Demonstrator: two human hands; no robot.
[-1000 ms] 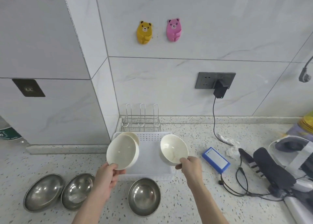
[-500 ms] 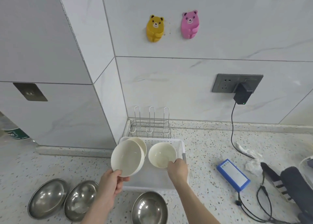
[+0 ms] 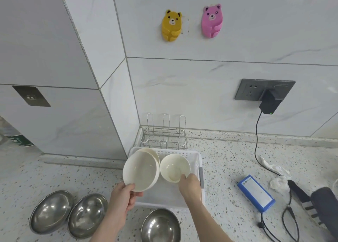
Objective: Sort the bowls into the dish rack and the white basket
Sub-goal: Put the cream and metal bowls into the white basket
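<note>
Right hand [image 3: 189,185] pinches the small bowl [image 3: 174,167] low over the white basket [image 3: 198,161]; left hand [image 3: 124,196] clamps the big bowl [image 3: 140,170] tilted above the basket's left side, rack [image 3: 164,139] behind

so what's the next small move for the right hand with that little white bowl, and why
Probably lower the small white bowl and let go. The right hand holds it by its near rim, tilted, already over the white plastic basket, beside the larger white bowl in the left hand.
</note>
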